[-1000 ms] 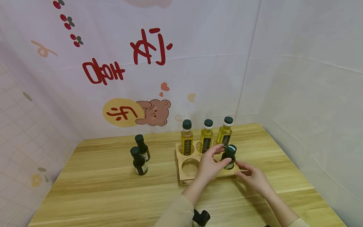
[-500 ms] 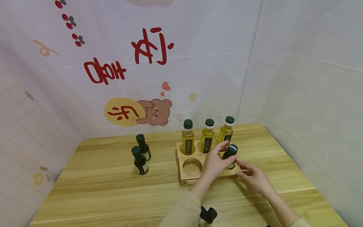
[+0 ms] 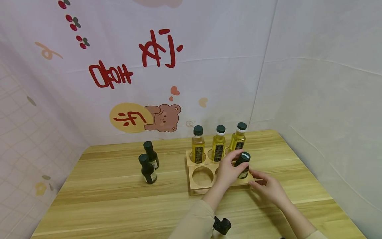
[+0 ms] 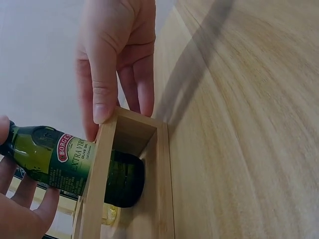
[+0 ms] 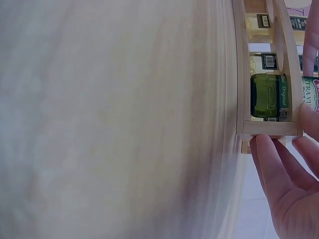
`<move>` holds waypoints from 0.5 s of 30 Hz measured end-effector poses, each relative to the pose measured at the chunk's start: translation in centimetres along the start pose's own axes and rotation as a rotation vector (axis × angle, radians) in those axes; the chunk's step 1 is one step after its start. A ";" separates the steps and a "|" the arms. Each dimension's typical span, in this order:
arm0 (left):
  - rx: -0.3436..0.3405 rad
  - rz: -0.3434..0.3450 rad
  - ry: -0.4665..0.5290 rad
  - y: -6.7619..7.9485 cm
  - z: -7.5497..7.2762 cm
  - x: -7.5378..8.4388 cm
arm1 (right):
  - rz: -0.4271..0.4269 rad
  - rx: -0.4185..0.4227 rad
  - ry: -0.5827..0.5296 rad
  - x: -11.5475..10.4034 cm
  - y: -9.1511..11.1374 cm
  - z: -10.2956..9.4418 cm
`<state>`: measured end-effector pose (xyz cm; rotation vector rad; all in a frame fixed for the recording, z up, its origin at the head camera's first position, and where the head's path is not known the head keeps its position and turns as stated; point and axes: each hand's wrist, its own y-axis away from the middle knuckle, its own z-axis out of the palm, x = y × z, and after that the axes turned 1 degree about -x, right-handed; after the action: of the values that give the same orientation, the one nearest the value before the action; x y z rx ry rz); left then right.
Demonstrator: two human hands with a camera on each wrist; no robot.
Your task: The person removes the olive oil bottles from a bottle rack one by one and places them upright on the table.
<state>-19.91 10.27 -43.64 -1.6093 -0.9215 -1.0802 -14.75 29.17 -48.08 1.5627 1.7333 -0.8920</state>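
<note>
A small dark green olive oil bottle [image 3: 243, 173] with a dark cap stands at the right front of a two-tier wooden bottle rack [image 3: 199, 189]. My left hand [image 3: 227, 171] holds this bottle around its upper part, thumb in front and fingers behind. In the left wrist view, the olive oil bottle's lower part [image 4: 124, 179] reaches down through the front board into the rack. My right hand [image 3: 268, 188] grips the rack's right end. Its thumb [image 4: 102, 97] lies on the front corner, with the fingers against the end.
Three yellow oil bottles [image 3: 219, 147] stand in the rack's rear tier. Two dark bottles [image 3: 148, 170] stand on the wooden table [image 3: 119, 205] to the left. A white printed cloth [image 3: 221, 83] rises behind, with a plain white one on the right.
My left hand has shifted slightly right and up, its thumb and fingers moving farther around the bottle's neck. The right hand stays at the rack's end. The bottles keep their places.
</note>
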 end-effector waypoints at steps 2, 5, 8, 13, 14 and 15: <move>0.006 -0.003 0.009 0.0 0.0 0.1 | 0.005 0.002 0.010 0.0 0.0 0.0; 0.012 -0.008 0.026 -0.1 0.1 0.1 | 0.007 0.007 0.014 0.0 0.0 0.1; 0.013 -0.004 0.042 0.0 0.1 0.2 | 0.003 0.009 0.008 0.0 0.0 0.1; 0.019 -0.001 0.087 0.1 0.0 0.5 | 0.004 0.010 0.008 -0.2 0.0 0.1; 0.024 0.001 0.103 0.1 -0.1 0.6 | 0.005 0.011 0.009 -0.2 0.0 0.1; 0.030 0.004 0.119 0.1 -0.1 0.8 | 0.006 0.011 0.007 -0.2 0.0 0.0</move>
<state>-19.64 10.17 -42.91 -1.5049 -0.8517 -1.1416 -14.74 29.02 -47.92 1.5787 1.7306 -0.8954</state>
